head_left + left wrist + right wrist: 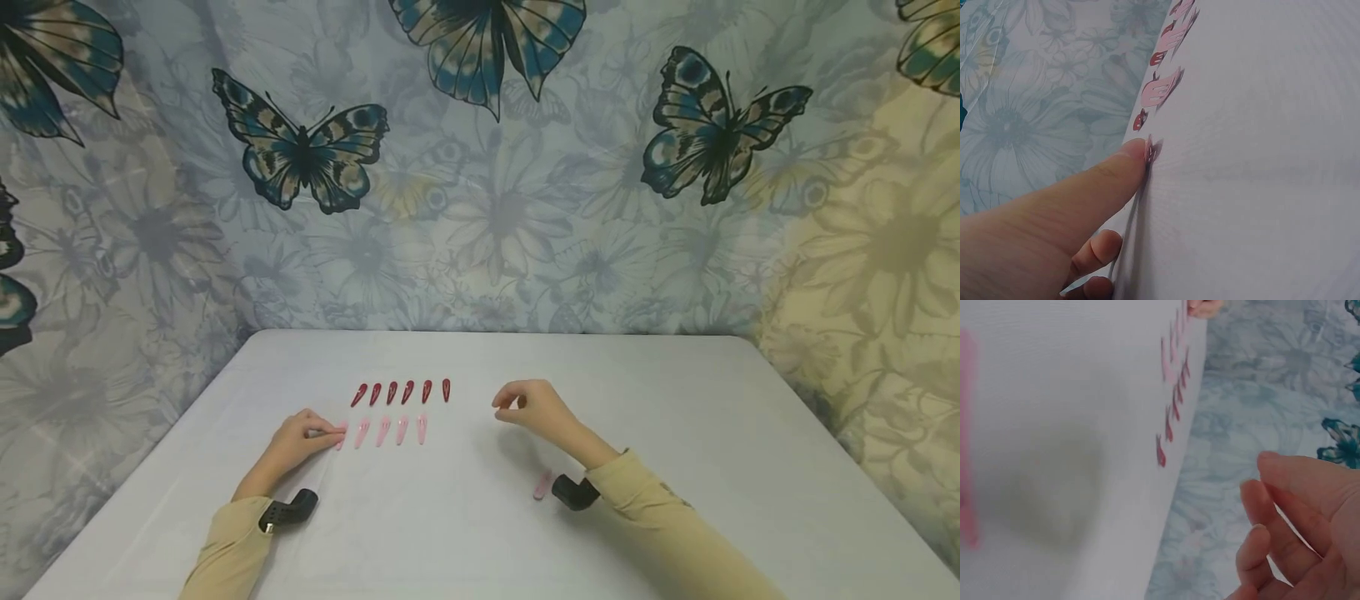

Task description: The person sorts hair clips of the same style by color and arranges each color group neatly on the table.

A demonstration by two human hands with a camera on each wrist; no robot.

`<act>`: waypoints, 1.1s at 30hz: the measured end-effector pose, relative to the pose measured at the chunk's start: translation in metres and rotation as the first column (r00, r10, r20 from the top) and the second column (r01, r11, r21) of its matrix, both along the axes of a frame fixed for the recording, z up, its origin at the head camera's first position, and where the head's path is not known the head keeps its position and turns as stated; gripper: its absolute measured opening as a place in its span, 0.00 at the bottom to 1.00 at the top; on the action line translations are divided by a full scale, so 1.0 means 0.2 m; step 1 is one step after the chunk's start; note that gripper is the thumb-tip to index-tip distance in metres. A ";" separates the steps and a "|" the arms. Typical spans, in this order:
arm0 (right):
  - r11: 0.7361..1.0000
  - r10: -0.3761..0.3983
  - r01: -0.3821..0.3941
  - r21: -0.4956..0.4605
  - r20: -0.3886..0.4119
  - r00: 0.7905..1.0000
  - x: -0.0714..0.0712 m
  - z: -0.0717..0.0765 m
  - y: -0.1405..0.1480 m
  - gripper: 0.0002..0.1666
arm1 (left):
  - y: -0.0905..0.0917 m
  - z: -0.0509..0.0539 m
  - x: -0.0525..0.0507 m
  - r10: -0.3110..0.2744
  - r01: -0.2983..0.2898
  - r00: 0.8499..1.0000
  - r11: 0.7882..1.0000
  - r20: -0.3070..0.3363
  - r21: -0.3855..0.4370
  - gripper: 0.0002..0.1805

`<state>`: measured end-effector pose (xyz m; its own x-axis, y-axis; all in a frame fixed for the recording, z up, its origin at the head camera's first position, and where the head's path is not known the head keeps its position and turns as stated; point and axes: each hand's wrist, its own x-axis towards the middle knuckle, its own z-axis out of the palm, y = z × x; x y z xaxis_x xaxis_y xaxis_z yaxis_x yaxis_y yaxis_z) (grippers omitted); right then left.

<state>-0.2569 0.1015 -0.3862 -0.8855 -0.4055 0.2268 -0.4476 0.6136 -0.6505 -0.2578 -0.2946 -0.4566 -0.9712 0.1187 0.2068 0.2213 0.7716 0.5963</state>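
Several pink snap hair clips (382,431) lie in a row on the white table. Behind them runs a row of several dark red hair clips (392,392). My left hand (300,440) pinches the pink clip (1149,150) at the left end of its row, down at the tabletop. To the right of both rows, my right hand (536,408) hovers above the table. Its fingers are loosely bent, and nothing shows between thumb and fingertips in the right wrist view. Below that hand, one more pink clip (542,484) lies apart.
The white table (675,400) reaches back to a wall (502,283) covered with a flower and butterfly print. A black wrist camera (576,492) hangs below my right sleeve, close to the lone pink clip. Another wrist camera (291,510) sits on my left wrist.
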 end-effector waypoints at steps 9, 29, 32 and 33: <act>0.978 0.185 -0.195 0.080 0.112 0.976 0.17 -0.07 0.23 0.07 | 0.00 0.00 0.01 0.004 -0.003 1.000 1.000 0.025 -0.016 0.08; 0.965 0.207 -0.236 0.119 0.212 0.955 0.21 -0.14 0.24 0.08 | 0.01 0.00 0.00 0.017 -0.017 1.000 1.000 0.019 -0.008 0.09; 0.964 0.205 -0.233 0.125 0.206 0.957 0.21 -0.14 0.23 0.04 | 0.01 0.00 0.00 0.018 -0.018 1.000 1.000 0.020 -0.009 0.09; 0.964 0.203 -0.231 0.130 0.198 0.959 0.21 -0.14 0.23 0.03 | 0.01 0.00 0.00 0.018 -0.018 1.000 1.000 0.021 -0.009 0.09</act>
